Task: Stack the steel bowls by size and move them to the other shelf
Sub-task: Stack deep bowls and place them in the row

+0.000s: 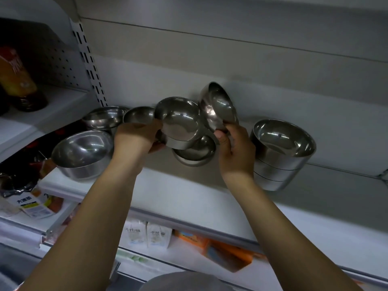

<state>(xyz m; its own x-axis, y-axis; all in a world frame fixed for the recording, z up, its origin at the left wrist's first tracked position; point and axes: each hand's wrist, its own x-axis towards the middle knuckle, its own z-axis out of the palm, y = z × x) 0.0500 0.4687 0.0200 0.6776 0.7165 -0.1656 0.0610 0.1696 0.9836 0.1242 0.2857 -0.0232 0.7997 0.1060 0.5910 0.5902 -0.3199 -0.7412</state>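
Note:
Several steel bowls stand on a white shelf. My left hand grips a shallow steel bowl by its rim, lifted and tilted toward me. My right hand pinches a second steel bowl by its rim, tipped almost on edge. Below them a small bowl sits on the shelf. A stack of three larger bowls stands to the right. At the left are a big bowl, another bowl behind it, and a small bowl.
The grey back wall closes the shelf behind the bowls. A slotted upright post divides it from the left bay, where a bottle stands. Cartons and orange packs lie on the shelf below.

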